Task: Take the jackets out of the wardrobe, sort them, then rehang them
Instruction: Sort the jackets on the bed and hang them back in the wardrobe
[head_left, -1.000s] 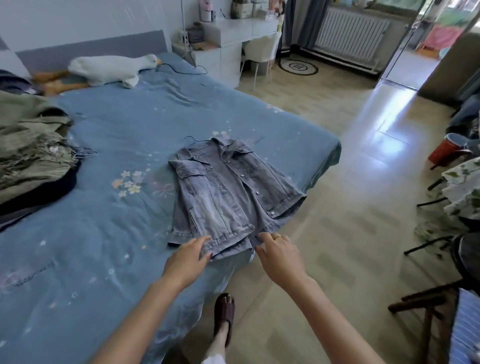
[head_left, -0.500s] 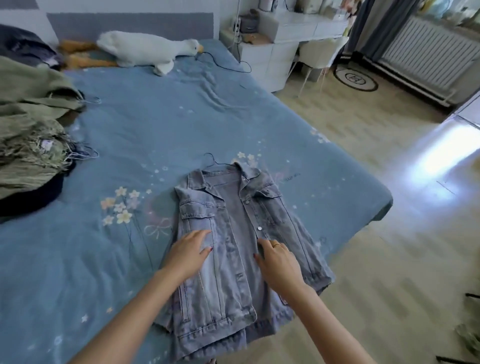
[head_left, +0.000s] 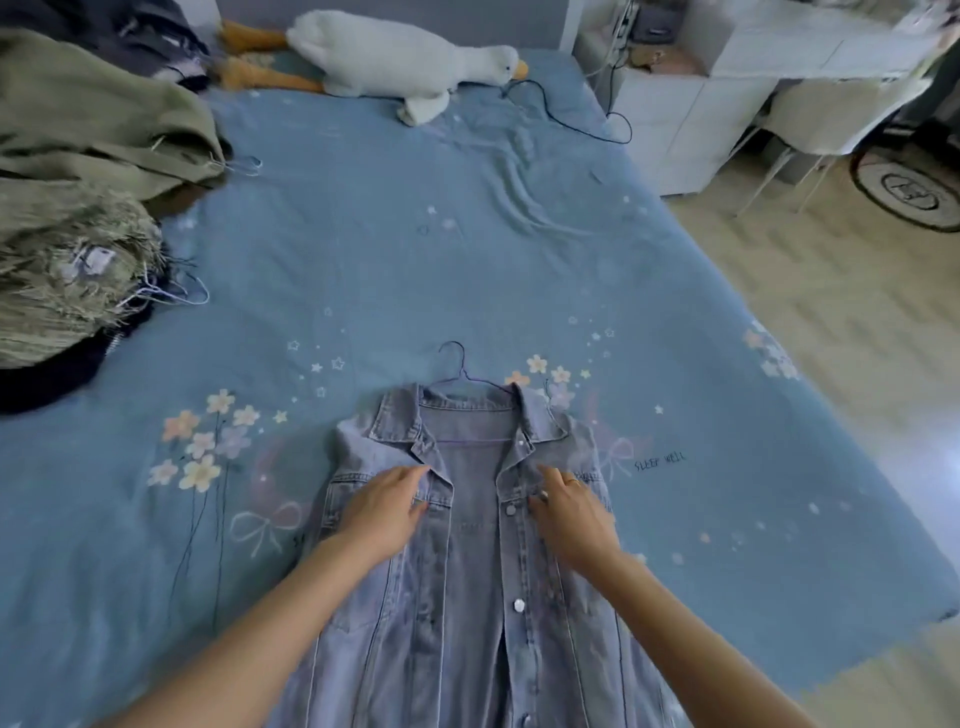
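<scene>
Sorting step, I judge: the denim jacket (head_left: 467, 545) lies front-up on the blue bed (head_left: 415, 249), its wire hanger (head_left: 457, 364) in the collar with the hook pointing away from me. My left hand (head_left: 387, 512) and right hand (head_left: 569, 512) rest flat on the two front panels, fingers extended, gripping nothing. Next move probably calls for closing or smoothing the fronts, then lifting by the hook; the olive jackets (head_left: 78, 171) wait far left.

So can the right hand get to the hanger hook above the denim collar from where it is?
Probably yes. The right hand rests on the denim jacket, and the hanger hook lies bare on the bedspread beyond the collar, with nothing lying between them.
</scene>
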